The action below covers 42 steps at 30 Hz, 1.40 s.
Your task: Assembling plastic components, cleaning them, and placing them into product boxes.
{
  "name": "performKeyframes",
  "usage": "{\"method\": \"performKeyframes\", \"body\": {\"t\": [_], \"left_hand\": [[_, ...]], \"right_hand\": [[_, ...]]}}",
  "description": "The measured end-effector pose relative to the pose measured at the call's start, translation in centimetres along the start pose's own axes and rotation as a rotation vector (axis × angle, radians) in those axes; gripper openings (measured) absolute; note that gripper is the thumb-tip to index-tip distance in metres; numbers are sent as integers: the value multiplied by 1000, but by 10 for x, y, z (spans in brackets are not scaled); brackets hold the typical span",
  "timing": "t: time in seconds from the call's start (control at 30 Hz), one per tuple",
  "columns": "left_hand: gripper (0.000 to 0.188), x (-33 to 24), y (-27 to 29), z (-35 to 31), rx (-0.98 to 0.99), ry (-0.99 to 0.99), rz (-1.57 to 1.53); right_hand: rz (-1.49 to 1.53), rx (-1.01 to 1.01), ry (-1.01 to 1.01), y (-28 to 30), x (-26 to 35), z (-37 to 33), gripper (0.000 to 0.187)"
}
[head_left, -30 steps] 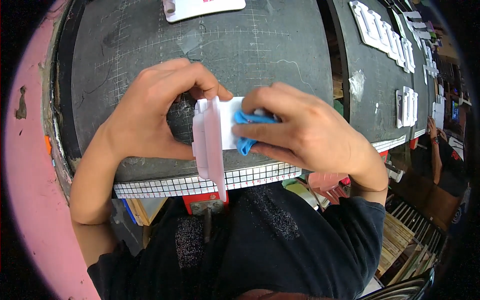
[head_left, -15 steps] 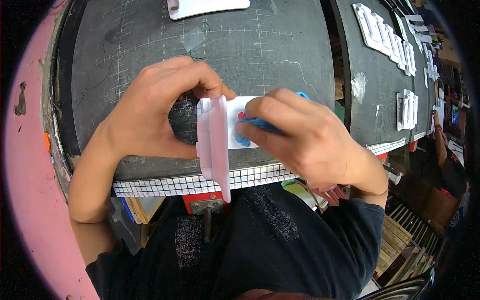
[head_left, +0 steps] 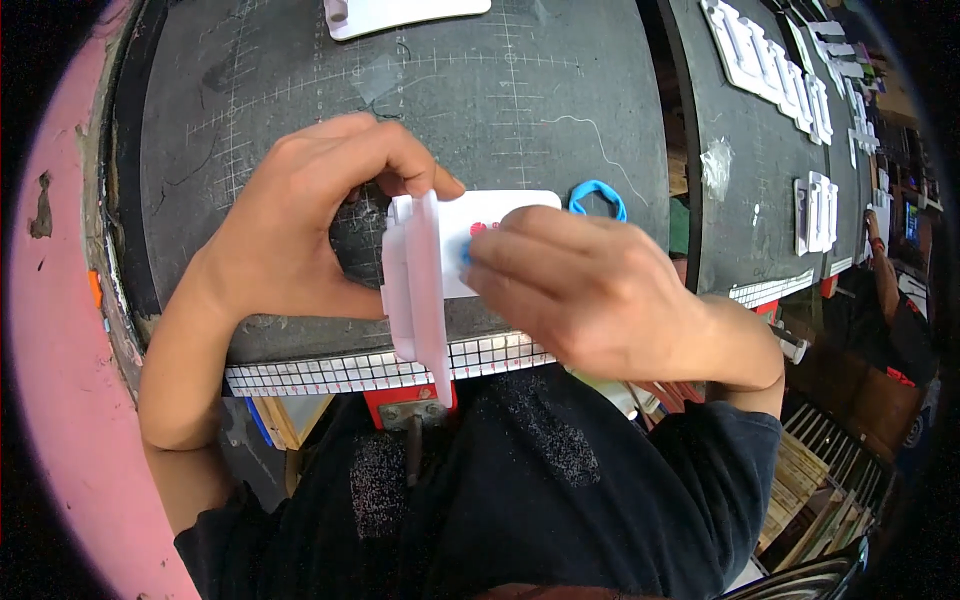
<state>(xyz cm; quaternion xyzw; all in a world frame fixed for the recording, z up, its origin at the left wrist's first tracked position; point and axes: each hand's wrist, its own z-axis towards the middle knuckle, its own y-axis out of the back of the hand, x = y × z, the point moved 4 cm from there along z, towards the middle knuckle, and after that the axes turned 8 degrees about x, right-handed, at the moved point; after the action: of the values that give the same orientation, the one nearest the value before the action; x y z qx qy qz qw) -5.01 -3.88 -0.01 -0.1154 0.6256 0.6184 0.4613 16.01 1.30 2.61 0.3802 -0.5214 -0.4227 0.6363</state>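
1. The white piece (head_left: 424,290) stands on edge over the tabletop (head_left: 470,110), close to the person's body, its flat white panel (head_left: 510,204) reaching rightward beneath the working fingers.
2. The left hand (head_left: 310,215) curves in a wide C, thumb and forefinger pinching the piece at its left side and top, so it is steadied.
3. The right hand (head_left: 600,290) has its fingers pressed together, pinching a blue cloth (head_left: 466,254) against the panel; a blue loop (head_left: 597,186) shows beyond the knuckles.
4. Already there: a red print (head_left: 478,229) on the panel, partly covered by the fingers.
5. Judging by the cloth set on the face, the rubbing looks under way rather than finished. The fingers hide much of the panel, so I can't tell fairly how much is covered.
6. Another white piece (head_left: 410,15) lies at the far edge, touched by neither hand.
7. Over on the right-hand tabletop (head_left: 745,140), a row of white pieces (head_left: 765,65) and a smaller white group (head_left: 817,215) lie well apart from this work.
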Motion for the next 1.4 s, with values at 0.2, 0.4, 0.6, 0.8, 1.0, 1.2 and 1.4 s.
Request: {"method": "performKeyframes", "body": {"t": [0.2, 0.4, 0.6, 0.8, 1.0, 1.2, 1.4], "left_hand": [[62, 0, -4, -3, -1, -19, 5], [62, 0, -4, -1, 19, -12, -23], [63, 0, -3, -1, -3, -32, -1], [63, 0, -2, 2, 6, -13, -7], [64, 0, -3, 0, 10, -2, -12], [64, -1, -3, 1, 20, 1, -17], [64, -1, -5, -4, -5, 26, -46]], "right_hand": [[-45, 28, -67, 0, 9, 2, 15], [40, 39, -171, 4, -4, 3, 28], [-42, 26, -97, 4, -11, 7, 14], [-36, 82, -129, 6, -2, 4, 34], [-57, 61, -115, 2, 2, 4, 30], [-77, 79, -130, 6, 2, 6, 22], [29, 46, -191, 5, -14, 1, 11]]}}
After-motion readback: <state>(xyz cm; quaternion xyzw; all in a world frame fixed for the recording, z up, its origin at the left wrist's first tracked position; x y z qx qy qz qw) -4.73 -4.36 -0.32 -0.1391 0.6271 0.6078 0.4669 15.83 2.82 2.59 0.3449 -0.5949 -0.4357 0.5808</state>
